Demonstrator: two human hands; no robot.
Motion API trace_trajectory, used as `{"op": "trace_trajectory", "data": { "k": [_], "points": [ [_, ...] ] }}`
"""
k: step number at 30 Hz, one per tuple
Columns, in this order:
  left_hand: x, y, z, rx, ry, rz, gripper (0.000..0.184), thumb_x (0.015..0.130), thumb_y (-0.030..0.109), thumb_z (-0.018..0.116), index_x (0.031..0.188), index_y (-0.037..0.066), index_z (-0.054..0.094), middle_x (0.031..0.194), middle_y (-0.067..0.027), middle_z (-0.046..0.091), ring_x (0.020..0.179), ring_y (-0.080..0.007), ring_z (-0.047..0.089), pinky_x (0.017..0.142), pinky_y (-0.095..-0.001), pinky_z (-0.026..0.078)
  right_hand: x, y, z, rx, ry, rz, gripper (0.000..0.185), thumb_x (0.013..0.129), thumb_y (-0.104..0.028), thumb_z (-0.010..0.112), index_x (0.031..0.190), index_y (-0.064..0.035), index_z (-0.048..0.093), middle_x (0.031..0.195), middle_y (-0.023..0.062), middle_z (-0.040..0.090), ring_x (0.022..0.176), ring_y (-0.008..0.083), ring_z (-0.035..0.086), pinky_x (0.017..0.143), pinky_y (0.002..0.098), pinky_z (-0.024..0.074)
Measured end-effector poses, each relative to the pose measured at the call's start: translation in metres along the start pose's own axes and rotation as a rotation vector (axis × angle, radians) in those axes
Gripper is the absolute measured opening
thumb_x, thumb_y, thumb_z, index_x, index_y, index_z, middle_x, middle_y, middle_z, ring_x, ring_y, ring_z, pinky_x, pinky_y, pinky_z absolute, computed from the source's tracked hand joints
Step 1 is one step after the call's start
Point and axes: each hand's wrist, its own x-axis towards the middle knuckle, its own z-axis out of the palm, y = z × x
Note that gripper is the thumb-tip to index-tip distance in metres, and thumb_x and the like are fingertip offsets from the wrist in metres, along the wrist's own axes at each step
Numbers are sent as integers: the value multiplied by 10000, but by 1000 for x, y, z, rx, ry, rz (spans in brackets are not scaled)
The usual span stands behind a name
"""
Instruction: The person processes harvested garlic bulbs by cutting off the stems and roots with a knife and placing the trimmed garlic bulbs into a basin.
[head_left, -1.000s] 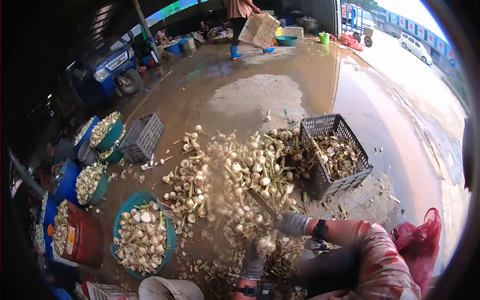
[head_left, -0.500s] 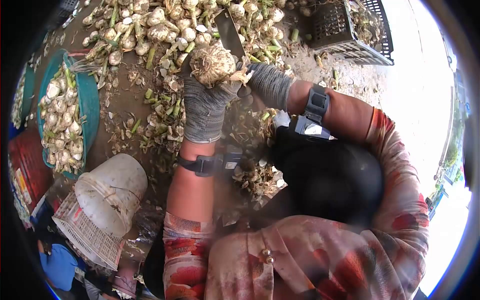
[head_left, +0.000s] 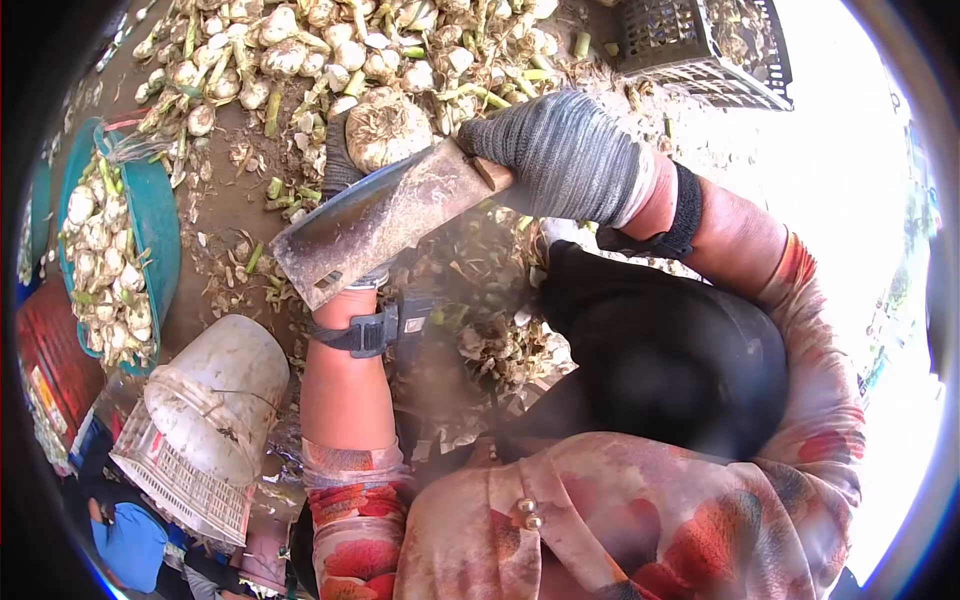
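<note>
A large garlic bulb (head_left: 385, 130) with dry, pale skin sits in my left hand (head_left: 339, 165), its grey knit glove partly hidden behind the blade. My right hand (head_left: 565, 150), in a grey knit glove too, is closed around the short wooden handle of a cleaver (head_left: 390, 220). The wide, stained blade slants down to the left, across my left wrist and just below the bulb. Whether its edge touches the bulb I cannot tell. Beyond both hands lies a heap of garlic bulbs (head_left: 285, 58) with green stems.
At the left stands a teal tub (head_left: 165, 230) of trimmed garlic. A dirty white bucket (head_left: 225, 375) rests on a white plastic crate (head_left: 190, 480). A black crate (head_left: 690, 60) is at upper right. A person in blue (head_left: 130, 545) is at lower left. Peelings litter the ground.
My right hand has swung the cleaver from behind the bulb to the near side, its blade now broad to view over my left wrist. The bulb has shifted slightly left.
</note>
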Motion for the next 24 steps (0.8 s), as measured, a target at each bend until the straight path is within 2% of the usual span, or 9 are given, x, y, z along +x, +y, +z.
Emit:
{"op": "trace_trajectory", "data": {
  "k": [6,8,11,13,14,16,21,22,24],
  "points": [
    [1,-2,14,-421,-114,-139,448,882,130,610,1292,27,461,1300,-163,512,1148,-269,540,912,-406,503,1,18,19,-4,12,-11,243,697,-235,661,905,-122,604,722,102,637,668,327,647,569,437,497],
    [2,6,17,-495,-132,-184,456,877,110,617,1296,22,460,1311,-163,508,1154,-267,537,913,-398,501,1,25,24,-39,-56,41,394,694,-216,670,1074,-132,606,790,125,636,744,333,637,636,412,505],
    [-3,44,22,476,-115,135,475,865,69,627,1300,1,450,1331,-174,492,1154,-260,539,896,-369,505,5,36,41,-39,-65,1,327,714,-241,675,1010,-120,605,777,125,635,742,342,636,633,413,502],
    [-6,85,30,248,65,157,630,744,141,760,1262,19,423,1193,-139,530,1044,-235,565,878,-347,497,7,42,45,12,-92,57,236,770,-259,654,947,-108,611,740,133,637,708,350,635,626,416,504],
    [-8,105,32,134,155,170,714,683,178,826,1243,28,410,1124,-122,549,989,-222,577,869,-337,493,19,73,62,9,-81,311,173,842,-250,597,928,-101,615,698,142,633,654,348,625,612,417,502],
    [-18,131,31,415,120,494,741,624,138,851,1204,48,399,1075,-97,539,951,-196,566,860,-326,484,2,124,53,-126,-262,471,193,910,-258,549,941,-82,621,674,159,620,628,338,620,597,416,494],
    [-15,107,15,90,166,93,774,617,180,867,1230,44,415,1124,-107,545,1005,-220,563,885,-331,482,4,22,11,16,51,169,250,828,-281,571,956,-72,619,742,168,648,696,346,648,642,429,517],
    [-12,111,6,318,9,187,728,655,163,843,1240,39,428,1129,-104,559,1019,-225,566,874,-320,485,2,9,7,49,70,21,212,779,-244,605,919,-85,614,731,151,638,687,349,636,617,440,507],
    [-20,92,11,380,82,201,678,673,148,828,1220,29,446,1109,-113,565,990,-230,576,859,-326,492,1,-9,-3,-36,-53,-111,156,757,-226,631,861,-113,602,721,112,625,708,334,633,584,409,496]
  ]
}}
